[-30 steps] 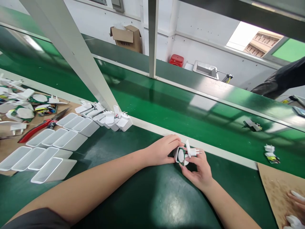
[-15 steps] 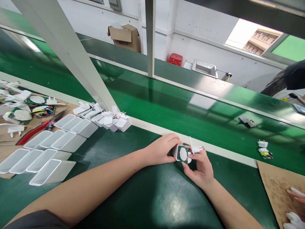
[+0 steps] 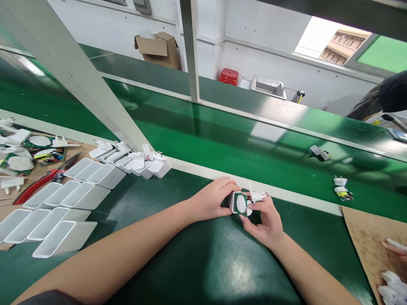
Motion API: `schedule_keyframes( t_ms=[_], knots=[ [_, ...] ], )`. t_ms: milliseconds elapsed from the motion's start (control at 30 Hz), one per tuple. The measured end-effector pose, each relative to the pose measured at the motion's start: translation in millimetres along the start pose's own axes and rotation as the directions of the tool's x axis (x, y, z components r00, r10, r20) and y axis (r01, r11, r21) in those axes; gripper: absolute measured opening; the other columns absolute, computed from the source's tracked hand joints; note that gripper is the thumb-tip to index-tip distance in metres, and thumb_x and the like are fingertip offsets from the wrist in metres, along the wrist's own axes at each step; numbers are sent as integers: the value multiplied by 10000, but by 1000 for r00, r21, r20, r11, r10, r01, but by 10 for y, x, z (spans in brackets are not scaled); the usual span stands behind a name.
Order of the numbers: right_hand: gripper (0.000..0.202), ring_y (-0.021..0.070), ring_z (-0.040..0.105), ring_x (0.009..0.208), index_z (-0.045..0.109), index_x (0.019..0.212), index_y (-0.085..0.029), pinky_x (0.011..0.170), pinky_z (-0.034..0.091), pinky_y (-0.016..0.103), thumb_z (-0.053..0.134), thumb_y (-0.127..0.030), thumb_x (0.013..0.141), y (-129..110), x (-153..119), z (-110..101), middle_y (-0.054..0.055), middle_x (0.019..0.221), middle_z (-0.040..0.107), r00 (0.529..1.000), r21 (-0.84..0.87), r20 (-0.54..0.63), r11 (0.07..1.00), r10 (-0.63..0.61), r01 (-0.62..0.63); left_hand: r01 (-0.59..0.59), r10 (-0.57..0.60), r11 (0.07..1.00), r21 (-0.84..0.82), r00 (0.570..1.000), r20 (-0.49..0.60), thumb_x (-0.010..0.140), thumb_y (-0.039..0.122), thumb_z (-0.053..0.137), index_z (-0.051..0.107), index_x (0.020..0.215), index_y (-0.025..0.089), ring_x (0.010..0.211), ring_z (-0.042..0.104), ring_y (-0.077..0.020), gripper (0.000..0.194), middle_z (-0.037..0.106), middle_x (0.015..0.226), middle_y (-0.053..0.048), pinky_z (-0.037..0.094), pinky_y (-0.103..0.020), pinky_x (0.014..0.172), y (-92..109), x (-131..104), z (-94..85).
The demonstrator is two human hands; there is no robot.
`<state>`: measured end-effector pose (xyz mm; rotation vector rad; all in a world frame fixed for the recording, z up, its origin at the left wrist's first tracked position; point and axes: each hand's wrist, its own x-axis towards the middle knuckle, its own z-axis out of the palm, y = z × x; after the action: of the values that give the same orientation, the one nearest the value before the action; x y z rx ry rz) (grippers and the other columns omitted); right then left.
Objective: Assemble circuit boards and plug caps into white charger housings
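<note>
My left hand is wrapped round a white plastic case near the table's far edge. My right hand pinches a green circuit board with a round white pad, at the mouth of the case. A white plug piece with pins sits over the fingers of my right hand, beside the board. How far the board is inside the case cannot be made out. Rows of open white cases stand at the left, and filled cases with plug pieces line the edge behind them.
Red-handled pliers and loose boards lie on cardboard at the left. Beyond the pale edge strip, a green belt carries small plug and board pieces. A metal post slants up at the left. Another person's gloved fingers show at the right.
The view has shifted slightly, and the pieces on the belt appear further left. Both hands keep their hold, with the board still at the mouth of the case.
</note>
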<state>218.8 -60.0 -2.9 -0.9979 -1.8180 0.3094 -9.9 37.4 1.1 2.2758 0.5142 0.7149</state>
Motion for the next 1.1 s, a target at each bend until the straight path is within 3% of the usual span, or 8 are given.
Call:
schedule_keyframes(
  t_ms=[433, 767, 1100],
  knots=[
    [447, 265, 699, 958, 624, 1206, -290, 825, 582, 450, 801, -111, 836, 19, -23, 15, 77, 1109, 724, 999, -8, -20, 999, -37, 37, -18, 19, 999, 41, 1000, -17, 877, 229, 819, 608, 1330, 214, 1166, 656, -288, 500, 657, 1276, -116, 562, -428, 1020, -39, -25, 32],
    [497, 330, 713, 1108, 597, 1259, -269, 903, 598, 542, 779, -72, 841, 40, -67, -1, 153, 1276, 711, 999, 88, -47, 996, 3, 1, -48, 50, 998, 39, 998, -38, 917, 206, 783, 596, 1337, 212, 1164, 645, -272, 460, 661, 1224, -105, 567, -415, 1014, -22, -5, 7],
    [483, 333, 730, 1126, 617, 1235, -275, 928, 606, 540, 808, -91, 831, 50, -73, 0, 134, 1253, 729, 1000, 72, -20, 997, 2, -1, -40, 43, 998, 48, 998, -55, 898, 179, 797, 596, 1312, 204, 1151, 649, -267, 460, 658, 1244, -109, 562, -409, 1014, 5, 2, -4]
  ],
)
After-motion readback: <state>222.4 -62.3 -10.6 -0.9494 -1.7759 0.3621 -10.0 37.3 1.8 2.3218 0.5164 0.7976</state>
